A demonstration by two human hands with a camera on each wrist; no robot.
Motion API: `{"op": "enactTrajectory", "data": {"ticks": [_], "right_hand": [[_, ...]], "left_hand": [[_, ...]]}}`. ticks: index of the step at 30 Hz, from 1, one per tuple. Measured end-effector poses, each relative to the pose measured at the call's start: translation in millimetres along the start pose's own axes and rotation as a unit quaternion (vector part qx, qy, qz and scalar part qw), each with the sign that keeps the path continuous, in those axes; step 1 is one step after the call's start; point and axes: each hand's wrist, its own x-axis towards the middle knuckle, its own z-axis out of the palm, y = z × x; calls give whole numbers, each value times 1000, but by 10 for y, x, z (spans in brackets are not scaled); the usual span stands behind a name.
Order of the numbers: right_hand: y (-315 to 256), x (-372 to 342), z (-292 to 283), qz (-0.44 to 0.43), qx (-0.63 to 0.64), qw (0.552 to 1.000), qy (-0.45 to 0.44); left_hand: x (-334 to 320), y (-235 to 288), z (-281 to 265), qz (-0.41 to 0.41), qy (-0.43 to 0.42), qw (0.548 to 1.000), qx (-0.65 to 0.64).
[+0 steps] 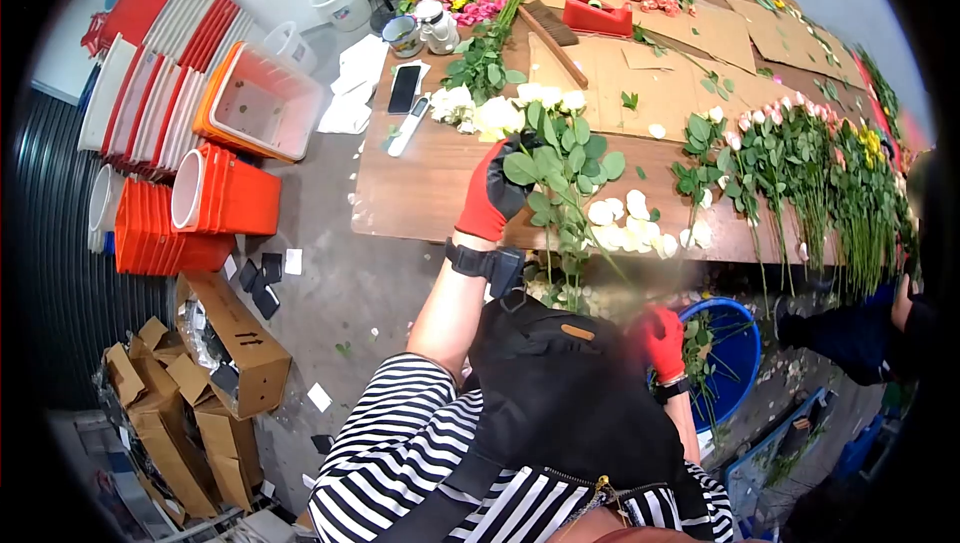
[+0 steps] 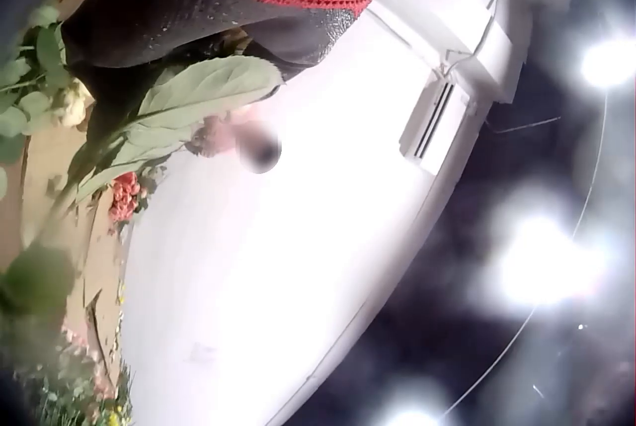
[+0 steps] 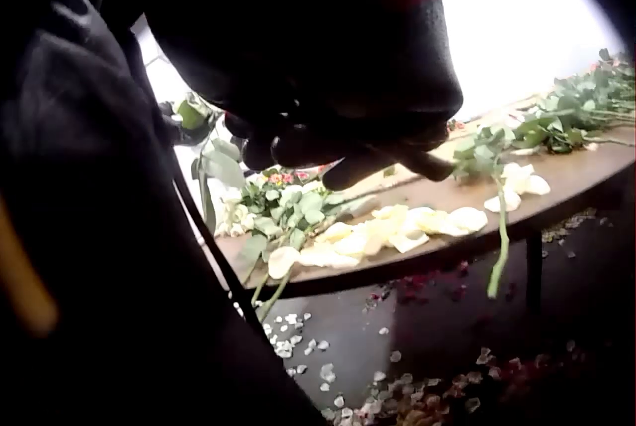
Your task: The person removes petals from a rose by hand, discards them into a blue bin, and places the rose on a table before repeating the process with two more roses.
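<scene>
My left hand (image 1: 497,183), in a red and black glove, grips a leafy white rose (image 1: 498,119) above the table's front edge. Its green leaves (image 1: 575,158) spread beside the fingers and the stem runs down toward my body. In the left wrist view, a large leaf (image 2: 204,98) juts out below the dark-gloved fingers. My right hand (image 1: 662,343), also gloved, is low beside the blue bin (image 1: 752,343) and blurred. The right wrist view shows its dark fingers (image 3: 353,168) loosely bent, nothing visible in them. White petals (image 1: 635,228) lie in front of the table edge.
On the wooden table (image 1: 450,188) are a phone (image 1: 404,90), a brush (image 1: 555,43), a red tape dispenser (image 1: 597,16) and cardboard sheets. Rose bunches (image 1: 790,163) lie at the right. Orange buckets (image 1: 230,193) and cartons (image 1: 240,343) stand on the left floor. Another person's arm shows far right.
</scene>
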Motion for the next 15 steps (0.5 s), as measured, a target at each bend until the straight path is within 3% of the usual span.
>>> {"op": "enactTrajectory", "data": {"ticks": [1,4,6,7,8,9,10,12,15], "right_hand": [[83,-65,45,10,-5,1000,-4],[245,-182,113,49,-36,998,4],[39,32,42,81,-34,995,48],[-228,196,-78,68,15,994,86],[-564,378,-247,57,60,988,128],[-807,520,-394,34,39,988,147],[-1042,656,-537,9,17,986,165],[-1616,893,-764,-53,144,968,197],[-2074,989,-948,-96,23,970,224]], "left_hand": [[-55,54,137,-4,-4,1000,-17],[-218,134,426,66,35,979,189],[-345,155,650,-2,46,988,148],[-413,202,771,-39,43,991,124],[-492,353,960,-144,36,988,45],[-579,321,1089,-109,4,991,71],[-659,390,1248,-126,-16,989,72],[-805,326,1337,-137,-77,986,60],[-988,237,1429,-129,-72,982,118]]}}
